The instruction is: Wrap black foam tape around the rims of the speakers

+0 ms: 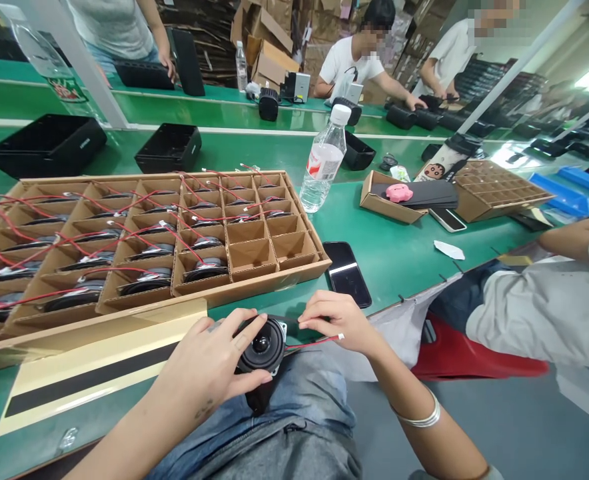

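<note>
My left hand [207, 363] grips a small round loudspeaker driver [262, 345] from the side, with its black cone facing up and its magnet end below. My right hand [337, 321] is at the driver's far edge, its fingertips pinching the thin red-and-black wire lead [314, 343], which trails out to the right. Just beyond my hands lies a cardboard divider tray [254, 250] holding several similar drivers, each with red wire leads. The tray's nearest compartments on the right hold no driver.
A black phone [347, 273] lies right of the tray, and a water bottle [324, 160] stands behind it. Black speaker housings [168, 147] sit on the green bench, with a second cardboard tray [499, 190] at right. Co-workers work across the bench, and a person in a grey sleeve [539, 320] sits to my right.
</note>
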